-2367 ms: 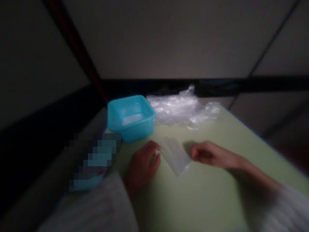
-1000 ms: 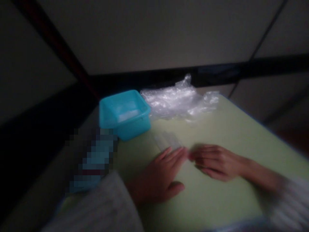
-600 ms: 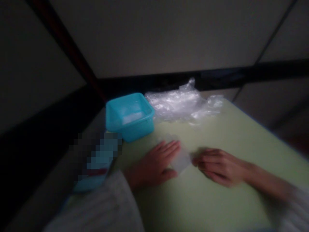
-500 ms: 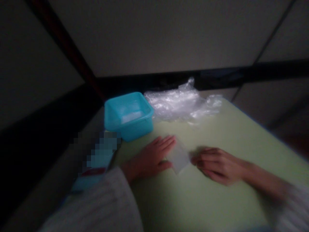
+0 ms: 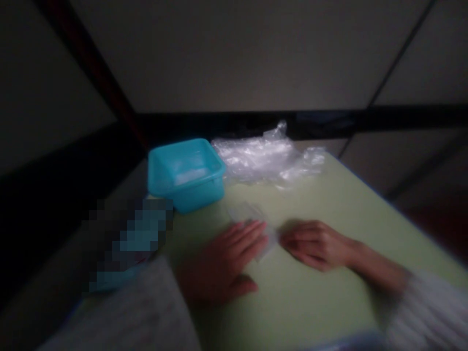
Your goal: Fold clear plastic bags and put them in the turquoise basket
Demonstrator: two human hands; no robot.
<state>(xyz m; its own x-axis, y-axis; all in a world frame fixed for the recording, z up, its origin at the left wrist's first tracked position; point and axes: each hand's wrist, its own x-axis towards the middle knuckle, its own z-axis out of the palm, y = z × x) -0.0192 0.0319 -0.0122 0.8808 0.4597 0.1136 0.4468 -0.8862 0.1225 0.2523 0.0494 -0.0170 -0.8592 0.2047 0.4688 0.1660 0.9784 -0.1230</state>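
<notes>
A small, square, translucent plastic piece (image 5: 270, 240) lies on the yellow-green table, partly covered by my left hand (image 5: 234, 258). That hand is laid flat over it, fingers stretched out and thumb apart. At the right corner of the plastic is my right hand (image 5: 314, 243), closed, with fingertips pinched down against the corner. Blur and dim light hide exactly what lies between those fingertips.
A turquoise plastic basin (image 5: 204, 192) stands at the back left, with something pale inside. Beside it lies a crumpled heap of clear plastic (image 5: 263, 158). A pixelated light-blue item (image 5: 144, 234) is at the table's left edge. Dark panels rise behind the table (image 5: 310, 307).
My left hand has slid down across the plastic piece and covers more of its middle. My right hand keeps its place at the corner. The whole view has shifted slightly.
</notes>
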